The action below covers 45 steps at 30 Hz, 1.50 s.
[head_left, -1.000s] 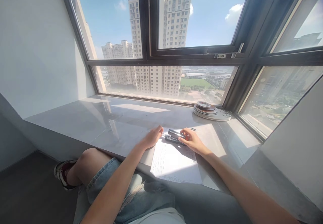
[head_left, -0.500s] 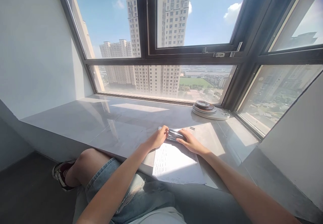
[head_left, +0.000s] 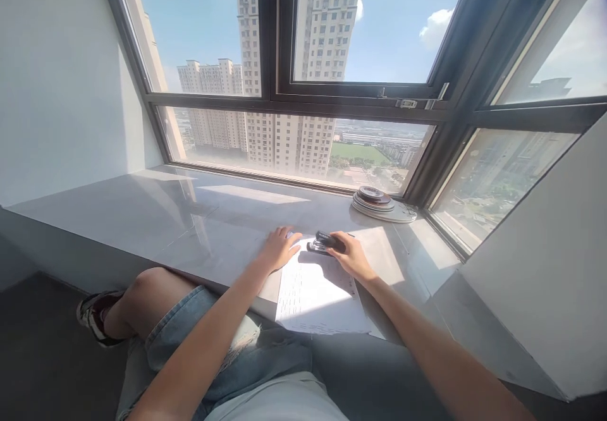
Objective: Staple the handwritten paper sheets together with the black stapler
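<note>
On the sill (head_left: 237,234), below the window frame (head_left: 213,100), a dark stapler (head_left: 324,242) lies upon the far part of the paper (head_left: 315,294). The right hand (head_left: 351,255) grasps its right end, with the fingers curled over the top and the thumb at the near side. The left hand (head_left: 277,250) is loose, its fingers spread and nothing visible held in them; it is beside the far left corner of the paper, and whether it presses there I cannot tell.

I would judge the stapler stiff, rather light and somewhat smooth, so the best hold is around its rear body, away from the metal part at the left end. The paper must be thin and soft, easy to slide or crease, so a flat palm near its edge would suit it.

A stack of plates (head_left: 372,203) stands behind, well apart from both hands, and does not hinder them. Strong sunlight on the paper washes out its marks.
</note>
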Tool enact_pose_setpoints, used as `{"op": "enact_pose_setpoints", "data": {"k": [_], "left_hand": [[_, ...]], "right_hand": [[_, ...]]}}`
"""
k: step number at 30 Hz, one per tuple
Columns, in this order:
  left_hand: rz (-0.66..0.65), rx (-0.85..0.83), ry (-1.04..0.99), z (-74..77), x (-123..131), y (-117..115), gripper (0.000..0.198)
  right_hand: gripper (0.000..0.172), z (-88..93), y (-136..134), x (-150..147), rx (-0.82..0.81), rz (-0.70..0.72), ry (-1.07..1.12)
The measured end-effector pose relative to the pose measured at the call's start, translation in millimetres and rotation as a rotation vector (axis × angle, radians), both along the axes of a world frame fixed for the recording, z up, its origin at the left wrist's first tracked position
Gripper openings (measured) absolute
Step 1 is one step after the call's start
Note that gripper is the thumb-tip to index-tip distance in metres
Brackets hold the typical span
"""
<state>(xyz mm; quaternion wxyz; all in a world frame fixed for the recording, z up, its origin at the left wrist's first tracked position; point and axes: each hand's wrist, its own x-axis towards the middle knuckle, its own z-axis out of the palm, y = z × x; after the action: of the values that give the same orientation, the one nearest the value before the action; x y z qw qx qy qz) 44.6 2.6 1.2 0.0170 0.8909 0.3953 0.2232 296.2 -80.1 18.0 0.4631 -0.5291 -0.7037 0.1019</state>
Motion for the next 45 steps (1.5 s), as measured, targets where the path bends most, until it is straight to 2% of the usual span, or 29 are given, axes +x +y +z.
{"op": "enact_pose_setpoints", "data": {"k": [3,6,12,18,23,31,38,43,45], "left_hand": [[0.135,-0.072,0.08,-4.8,-7,6,0.04],[0.244,-0.12,0.079,-5.7,-14,13,0.04],[0.288,-0.146,-0.009,-4.7,-22,20,0.036],[0.275,-0.153,-0.096,-7.4,-23,23,0.034],[0.287,-0.17,-0.151,-8.1,-24,24,0.03],[0.336,-0.204,-0.197,-7.8,-25,25,0.03],[0.35,-0.202,-0.157,-1.4,-24,20,0.04],[0.314,-0.15,-0.152,1.3,-22,18,0.036],[0.216,-0.108,-0.168,5.0,-19,13,0.033]], "right_hand": [[0.029,3.2,0,15,0.053,-0.194,0.135],[0.034,2.0,0,31,0.079,-0.296,0.139],[0.032,-6.4,1,42,-0.078,-0.393,-0.038],[0.038,-3.4,0,37,-0.117,-0.361,-0.126],[0.033,1.4,-4,34,-0.126,-0.306,-0.157],[0.038,0.1,-5,33,-0.136,-0.247,-0.091],[0.025,7.5,-10,22,-0.175,-0.172,0.002],[0.024,11.0,-12,18,-0.141,-0.172,-0.004],[0.027,11.7,-13,15,-0.122,-0.196,-0.039]]}}
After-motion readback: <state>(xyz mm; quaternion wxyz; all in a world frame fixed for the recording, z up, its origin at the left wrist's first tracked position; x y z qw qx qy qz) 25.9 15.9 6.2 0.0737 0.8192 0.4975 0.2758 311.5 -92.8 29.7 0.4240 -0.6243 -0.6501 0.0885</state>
